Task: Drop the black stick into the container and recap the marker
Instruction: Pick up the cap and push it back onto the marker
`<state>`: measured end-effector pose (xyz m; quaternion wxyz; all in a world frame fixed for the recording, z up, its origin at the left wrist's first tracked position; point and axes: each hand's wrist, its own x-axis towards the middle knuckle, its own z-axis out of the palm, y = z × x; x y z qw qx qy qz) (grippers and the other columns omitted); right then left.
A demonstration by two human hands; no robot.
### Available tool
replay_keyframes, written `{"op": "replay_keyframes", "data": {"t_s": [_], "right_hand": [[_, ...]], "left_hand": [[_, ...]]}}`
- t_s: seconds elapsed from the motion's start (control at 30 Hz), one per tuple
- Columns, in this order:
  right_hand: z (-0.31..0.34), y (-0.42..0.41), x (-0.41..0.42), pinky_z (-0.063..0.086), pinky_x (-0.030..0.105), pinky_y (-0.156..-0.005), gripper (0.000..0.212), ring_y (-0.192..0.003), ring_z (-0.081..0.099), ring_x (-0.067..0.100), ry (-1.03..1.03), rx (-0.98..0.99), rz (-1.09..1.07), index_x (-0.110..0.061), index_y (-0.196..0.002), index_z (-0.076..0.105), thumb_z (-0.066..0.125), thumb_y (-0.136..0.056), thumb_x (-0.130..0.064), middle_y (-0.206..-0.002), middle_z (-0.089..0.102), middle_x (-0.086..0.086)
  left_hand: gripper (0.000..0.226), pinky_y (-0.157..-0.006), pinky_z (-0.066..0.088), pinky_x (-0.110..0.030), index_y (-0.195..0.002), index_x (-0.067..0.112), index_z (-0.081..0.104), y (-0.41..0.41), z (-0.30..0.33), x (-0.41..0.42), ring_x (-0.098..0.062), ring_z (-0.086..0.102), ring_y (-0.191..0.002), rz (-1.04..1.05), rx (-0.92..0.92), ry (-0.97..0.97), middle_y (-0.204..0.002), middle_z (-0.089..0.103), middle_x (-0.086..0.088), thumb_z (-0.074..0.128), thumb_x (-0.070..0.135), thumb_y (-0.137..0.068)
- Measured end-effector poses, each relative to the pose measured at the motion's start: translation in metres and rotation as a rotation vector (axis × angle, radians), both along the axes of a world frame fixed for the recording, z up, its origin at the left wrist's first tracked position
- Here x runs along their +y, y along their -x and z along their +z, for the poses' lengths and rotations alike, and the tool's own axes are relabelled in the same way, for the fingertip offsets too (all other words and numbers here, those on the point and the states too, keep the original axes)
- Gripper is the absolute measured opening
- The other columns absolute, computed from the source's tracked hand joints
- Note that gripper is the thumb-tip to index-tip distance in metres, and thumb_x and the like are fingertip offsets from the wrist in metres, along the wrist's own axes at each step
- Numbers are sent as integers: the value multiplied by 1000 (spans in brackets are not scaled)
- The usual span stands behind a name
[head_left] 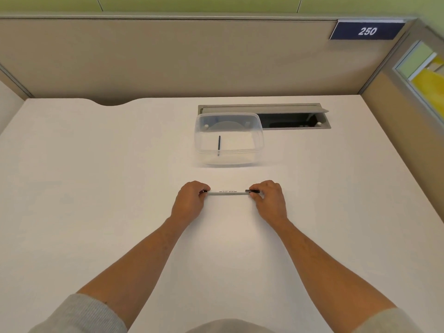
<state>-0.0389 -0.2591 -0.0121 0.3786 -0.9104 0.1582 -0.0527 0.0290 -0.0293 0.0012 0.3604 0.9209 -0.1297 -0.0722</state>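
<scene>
A thin white marker (228,192) lies level between both hands, just above the white desk. My left hand (191,203) pinches its left end. My right hand (270,200) pinches the black cap (251,191) at its right end; the cap sits against the barrel. Beyond them stands a clear plastic container (258,140), open on top. The black stick (218,145) rests inside it, near its left side, pointing away from me.
An open cable hatch (298,118) is set into the desk (96,176) right behind the container. Beige partition walls close the desk at the back and right, with a blue "250" sign (367,31).
</scene>
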Motion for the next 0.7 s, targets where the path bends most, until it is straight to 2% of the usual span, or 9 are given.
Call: {"op": "replay_keyframes", "data": {"t_s": [0.13, 0.33, 0.5, 0.6, 0.7], "right_hand": [[-5, -1, 0, 41, 29, -80, 17, -91, 49, 20, 56, -10, 17, -20, -101, 73, 65, -86, -16, -92, 60, 1], [-8, 1, 1, 42, 32, -82, 19, -92, 50, 25, 163, -46, 52, -18, -104, 71, 61, -89, -15, -100, 62, 4], [-7, 5, 1, 39, 29, -88, 24, -102, 50, 27, 194, -21, 75, -17, -113, 67, 59, -90, -15, -113, 61, 5], [-3, 9, 2, 40, 37, -98, 33, -112, 49, 28, 175, -11, 55, -13, -123, 61, 57, -91, -14, -123, 59, 6], [0, 16, 5, 40, 41, -101, 35, -118, 49, 28, 211, -15, 51, -12, -127, 57, 54, -92, -15, -129, 58, 6]], "left_hand": [[18, -82, 40, -26, -102, 6, 71, 1, -7, 1, -28, 57, -97, -54, -50, -66, -99, 69, -11, 58, 3, -90], [20, -84, 43, -33, -106, 4, 70, 3, -10, 2, -33, 54, -96, -88, -113, -91, -98, 65, -15, 56, 5, -92], [23, -87, 42, -33, -110, 3, 69, 6, -9, 2, -34, 53, -99, -89, -98, -91, -102, 64, -16, 56, 3, -91], [26, -91, 42, -34, -114, 1, 65, 11, -8, 5, -35, 53, -102, -69, -79, -79, -108, 61, -16, 58, 2, -89], [31, -95, 42, -36, -118, 2, 63, 17, -9, 9, -34, 52, -106, -47, -84, -85, -114, 59, -14, 62, 8, -88]]}}
